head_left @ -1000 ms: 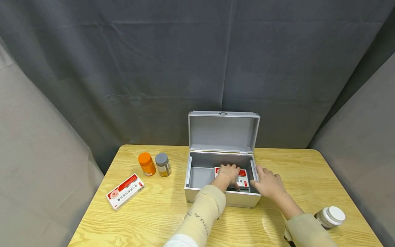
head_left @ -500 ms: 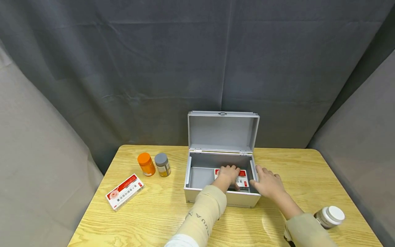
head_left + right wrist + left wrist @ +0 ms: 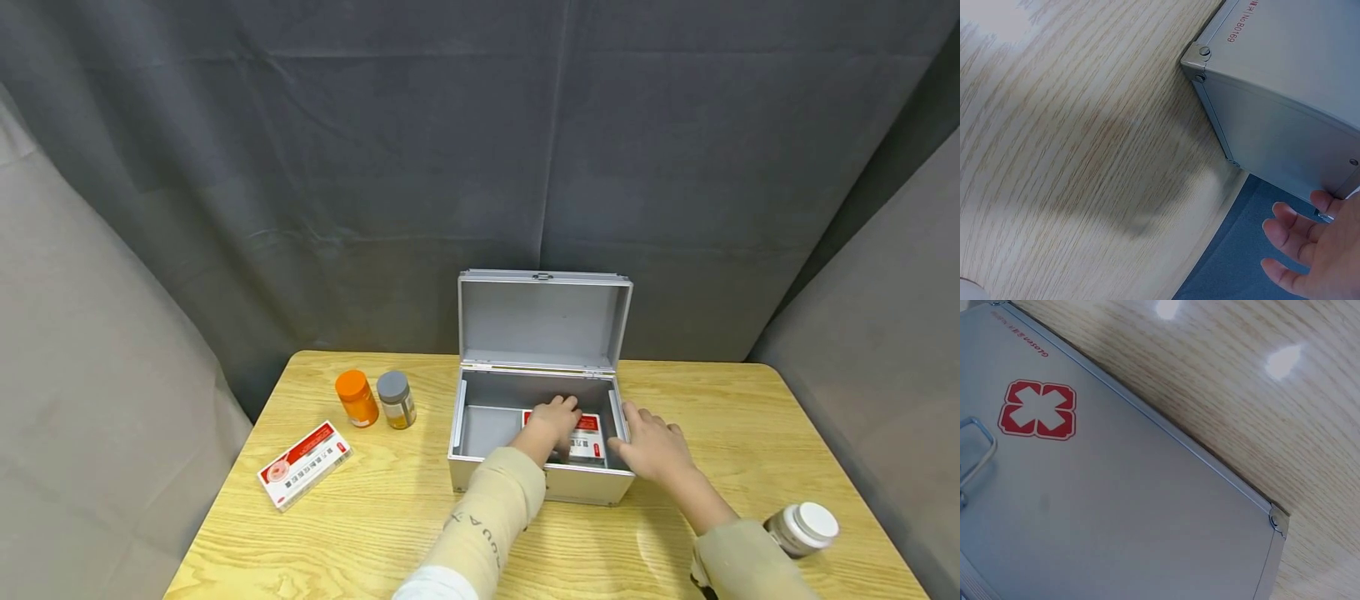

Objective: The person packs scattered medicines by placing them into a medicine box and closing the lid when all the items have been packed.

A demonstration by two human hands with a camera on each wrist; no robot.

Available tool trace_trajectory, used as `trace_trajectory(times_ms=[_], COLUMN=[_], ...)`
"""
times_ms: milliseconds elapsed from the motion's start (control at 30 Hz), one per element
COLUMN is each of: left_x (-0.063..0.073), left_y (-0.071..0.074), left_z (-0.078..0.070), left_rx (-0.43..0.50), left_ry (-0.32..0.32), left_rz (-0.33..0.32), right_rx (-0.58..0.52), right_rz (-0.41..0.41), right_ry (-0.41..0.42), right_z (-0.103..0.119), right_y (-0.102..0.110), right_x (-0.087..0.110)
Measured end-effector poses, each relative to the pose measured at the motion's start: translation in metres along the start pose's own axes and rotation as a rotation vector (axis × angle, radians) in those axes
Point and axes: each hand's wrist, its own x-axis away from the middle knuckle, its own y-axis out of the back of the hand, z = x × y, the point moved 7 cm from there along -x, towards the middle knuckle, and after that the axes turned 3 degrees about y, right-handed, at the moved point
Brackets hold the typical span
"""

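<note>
A silver first-aid case (image 3: 588, 486) stands with its lid (image 3: 540, 321) raised. Inside, on its right side, lies a white and red medicine box (image 3: 588, 443). My left hand (image 3: 551, 423) reaches in over the box's left part, fingers loosely bent; it hides that part. The left wrist view shows only the case's front wall (image 3: 1147, 506) with a red cross emblem. My right hand (image 3: 656, 447) holds the case's right wall, thumb over the rim. In the right wrist view, a fingertip of the hand (image 3: 1329, 256) touches the side wall (image 3: 1279, 137); other fingers stay apart from it.
At the left of the wooden table (image 3: 360, 542) lie another medicine box (image 3: 305, 467), an orange bottle (image 3: 357, 400) and a grey-capped bottle (image 3: 397, 402). A white-capped bottle (image 3: 802, 528) is near the right forearm. A grey curtain (image 3: 375, 208) hangs behind.
My left hand has shifted slightly back and to the left, uncovering more of the medicine box, which stays in the case. The right hand has not visibly moved.
</note>
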Motion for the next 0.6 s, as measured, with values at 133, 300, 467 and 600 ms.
trace_trajectory(times_ms=[133, 300, 467, 600], left_x=[0.010, 0.019, 0.021, 0.020], left_y=[0.012, 0.020, 0.021, 0.021], left_z=[-0.002, -0.003, -0.004, -0.003], left_rx=[-0.014, 0.005, 0.005, 0.018], left_ry=[-0.020, -0.025, -0.029, -0.023], left_rz=[0.001, -0.042, -0.059, -0.058], right_rx=[0.000, -0.002, 0.007, 0.019], right_rz=[-0.006, -0.018, -0.018, -0.023], right_ry=[0.002, 0.006, 0.009, 0.010], right_z=[0.000, 0.001, 0.002, 0.001], right_y=[0.001, 0.002, 0.002, 0.002], right_x=[0.000, 0.001, 0.001, 0.001])
